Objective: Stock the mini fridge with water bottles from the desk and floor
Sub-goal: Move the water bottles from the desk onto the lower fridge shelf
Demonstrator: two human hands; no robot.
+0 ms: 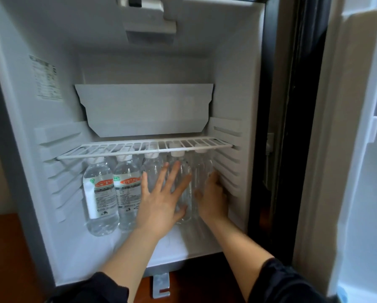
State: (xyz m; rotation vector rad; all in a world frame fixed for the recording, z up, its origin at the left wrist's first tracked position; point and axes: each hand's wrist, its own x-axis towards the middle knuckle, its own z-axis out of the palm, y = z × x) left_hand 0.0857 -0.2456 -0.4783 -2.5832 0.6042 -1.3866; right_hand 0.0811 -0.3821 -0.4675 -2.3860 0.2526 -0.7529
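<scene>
In the mini fridge (233, 84), the left grip (161, 197) presses flat, fingers spread, on upright water bottles (153, 169); the right grip (211, 195) wraps the rightmost bottle (201, 169).

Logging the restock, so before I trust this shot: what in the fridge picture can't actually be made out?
Head view only.
Sticker on the left wall: print too blurred to read.
Middle bottles: fronts covered by the left hand.
Rightmost bottle: lower part behind the right hand.
White tray: contents hidden by its front wall.
Desk and floor bottles: outside the frame.
</scene>
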